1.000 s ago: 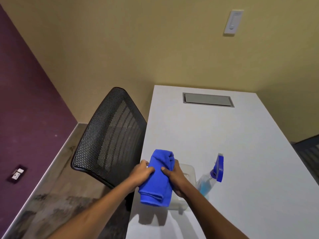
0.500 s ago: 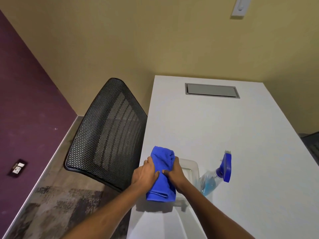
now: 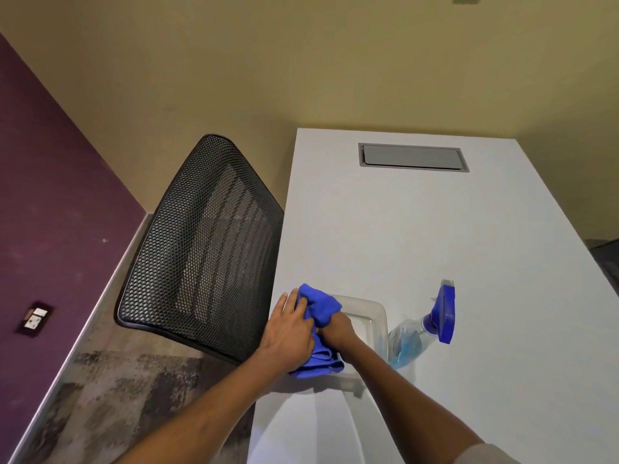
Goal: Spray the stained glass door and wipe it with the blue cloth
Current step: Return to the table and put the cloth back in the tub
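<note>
- On the far left, a dark purple wall (image 3: 50, 195) carries a small white outlet plate (image 3: 35, 319) low down; patchy grey carpet (image 3: 117, 390) covers the floor below it.
- A black mesh office chair back (image 3: 204, 246) stands just beside the left edge of a white rectangular desk (image 3: 435, 246).
- The left hand (image 3: 290, 333) lies over a bunched blue microfibre cloth (image 3: 320, 309) at the desk's near left corner, fingers close together and curled onto the fabric.
- The right hand (image 3: 336, 329) grips the same cloth from the other side, fingers closed into it; its fingertips are hidden in the folds.
- Under and behind the cloth sits a clear, shallow plastic tray (image 3: 375, 316), near the desk's near edge.
- Just right of the tray, a clear spray bottle of blue liquid with a blue trigger head (image 3: 432, 323) lies tilted on the desk, untouched.
- A grey rectangular cable hatch (image 3: 413, 156) is set into the desk near its far edge.
- The stained glass door is nowhere in view, so neither spraying nor wiping appears to have begun.
- Risk, as a judgement: both hands are occupied with the cloth, so reaching for the bottle may drag the cloth across the light tray and push it off the near edge.
- The tilted bottle could roll or leak if knocked.
</note>
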The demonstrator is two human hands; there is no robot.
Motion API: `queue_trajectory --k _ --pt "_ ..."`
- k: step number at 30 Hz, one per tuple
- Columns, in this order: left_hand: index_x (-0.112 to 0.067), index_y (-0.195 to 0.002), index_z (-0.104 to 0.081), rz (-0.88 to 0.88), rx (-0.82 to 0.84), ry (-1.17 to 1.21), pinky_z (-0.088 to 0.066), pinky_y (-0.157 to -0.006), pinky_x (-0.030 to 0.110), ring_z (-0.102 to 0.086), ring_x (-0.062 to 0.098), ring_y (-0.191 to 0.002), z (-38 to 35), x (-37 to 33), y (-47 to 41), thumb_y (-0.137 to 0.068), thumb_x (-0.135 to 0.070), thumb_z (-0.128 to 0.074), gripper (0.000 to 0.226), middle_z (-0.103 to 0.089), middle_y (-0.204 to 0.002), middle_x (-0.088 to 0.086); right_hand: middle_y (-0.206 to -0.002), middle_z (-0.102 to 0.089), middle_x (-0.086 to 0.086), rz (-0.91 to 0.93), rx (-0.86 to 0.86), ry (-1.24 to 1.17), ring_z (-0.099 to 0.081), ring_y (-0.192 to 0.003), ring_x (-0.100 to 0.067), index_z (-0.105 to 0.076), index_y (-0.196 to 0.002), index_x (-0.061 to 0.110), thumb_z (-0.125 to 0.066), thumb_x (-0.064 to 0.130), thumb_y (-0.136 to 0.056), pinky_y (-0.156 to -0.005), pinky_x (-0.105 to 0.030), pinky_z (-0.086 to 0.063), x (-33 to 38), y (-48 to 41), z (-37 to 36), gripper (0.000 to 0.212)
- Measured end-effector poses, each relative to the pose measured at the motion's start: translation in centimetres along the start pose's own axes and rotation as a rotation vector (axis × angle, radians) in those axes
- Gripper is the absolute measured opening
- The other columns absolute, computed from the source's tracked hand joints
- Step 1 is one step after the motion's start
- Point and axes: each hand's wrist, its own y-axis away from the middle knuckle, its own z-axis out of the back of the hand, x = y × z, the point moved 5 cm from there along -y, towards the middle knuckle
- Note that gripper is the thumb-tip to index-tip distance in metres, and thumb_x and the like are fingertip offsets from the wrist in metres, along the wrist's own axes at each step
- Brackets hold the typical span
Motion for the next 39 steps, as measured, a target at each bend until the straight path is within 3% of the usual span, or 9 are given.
queue_trajectory --k 9,12,15,18,21,23,26,31,39 --pt "-0.017 -0.129 -0.06 -0.052 0.212 -0.076 0.022 -0.114 0.05 0.0 0.036 -0.151 -1.3 0.0 -0.7 -0.096 -0.043 -0.031 0.052 -0.032 -0.155 0.015 -0.116 -0.062 -0.014 -0.041 -0.028 0.17 -0.061 -0.105 -0.029 -0.054 -0.118 0.004 -0.063 0.015 -0.086 -0.077 -0.031 -0.046 -0.6 0.0 -0.2 0.035" --pt "-0.016 -0.123 -0.061 0.057 0.113 0.014 0.013 -0.117 0.058 -0.007 0.037 -0.149 -0.5 0.1 -0.6 -0.093 -0.041 -0.03 0.049 -0.041 -0.149 0.012 -0.124 -0.049 -0.015 -0.209 -0.228 0.151 -0.051 -0.116 -0.033 -0.037 -0.125 0.003 -0.066 0.032 -0.085 -0.083 -0.036 -0.046 -0.6 1.3 0.4 0.057" --pt "-0.015 -0.131 -0.05 0.101 0.052 0.115 -0.002 -0.114 0.067 -0.01 0.039 -0.147 -0.3 0.8 -0.2 -0.087 -0.04 -0.029 0.054 -0.03 -0.154 0.009 -0.126 -0.045 -0.013 -0.103 -0.37 0.23 -0.042 -0.118 -0.031 -0.039 -0.13 0.008 -0.054 0.023 -0.089 -0.084 -0.036 -0.045 0.4 2.8 0.3 0.046" --pt "-0.014 -0.145 -0.034 0.042 0.157 0.162 -0.006 -0.116 0.064 0.003 0.038 -0.15 -1.7 1.5 0.5 -0.09 -0.037 -0.034 0.059 -0.006 -0.165 0.007 -0.129 -0.049 -0.014 0.129 -0.143 0.332 -0.042 -0.12 -0.032 -0.049 -0.126 0.011 -0.047 0.018 -0.092 -0.093 -0.034 -0.037 0.6 3.2 -1.5 0.034" --pt "-0.015 -0.146 -0.031 0.045 0.208 0.207 -0.008 -0.119 0.059 0.011 0.038 -0.15 -3.1 1.5 0.7 -0.097 -0.031 -0.033 0.052 0.008 -0.166 0.006 -0.151 -0.035 -0.017 0.116 0.113 0.456 -0.022 -0.143 -0.039 -0.031 -0.147 0.009 -0.038 0.034 -0.101 -0.115 -0.046 -0.024 -0.5 2.5 -2.8 0.053" --pt "-0.012 -0.146 -0.033 0.058 0.212 0.203 -0.009 -0.12 0.055 0.01 0.039 -0.15 -3.3 0.9 0.4 -0.099 -0.028 -0.032 0.05 0.005 -0.166 0.01 -0.161 -0.01 -0.021 0.026 0.196 0.508 0.003 -0.148 -0.045 -0.008 -0.155 0.008 -0.037 0.041 -0.102 -0.114 -0.054 -0.026 -0.8 1.7 -3.1 0.068" --pt "-0.005 -0.143 -0.04 -0.045 0.191 0.088 0.004 -0.121 0.055 0.008 0.034 -0.151 -3.3 -0.1 -0.2 -0.1 -0.023 -0.028 0.048 -0.022 -0.159 0.02 -0.163 0.008 -0.019 -0.038 0.222 0.609 0.013 -0.147 -0.044 0.007 -0.155 0.009 -0.049 0.043 -0.098 -0.113 -0.055 -0.028 -0.9 0.9 -3.6 0.087" --pt "-0.015 -0.149 -0.028 0.072 0.235 0.235 -0.028 -0.117 0.047 0.006 0.04 -0.149 -3.4 0.6 0.0 -0.097 -0.029 -0.034 0.055 0.012 -0.165 0.009 -0.163 0.005 -0.019 -0.04 0.18 0.654 0.009 -0.148 -0.043 0.005 -0.155 0.008 -0.052 0.044 -0.096 -0.115 -0.053 -0.023 -1.0 0.4 -3.7 0.09" --pt "-0.016 -0.156 -0.007 0.174 0.183 0.174 -0.022 -0.111 0.063 0.012 0.041 -0.149 -3.0 -1.0 -0.1 -0.095 -0.049 -0.028 0.073 0.014 -0.165 0.009 -0.154 -0.034 -0.014 0.01 -0.112 0.609 -0.014 -0.145 -0.042 -0.032 -0.148 0.016 -0.047 0.036 -0.096 -0.111 -0.048 -0.024 -1.3 2.4 -0.6 0.057"
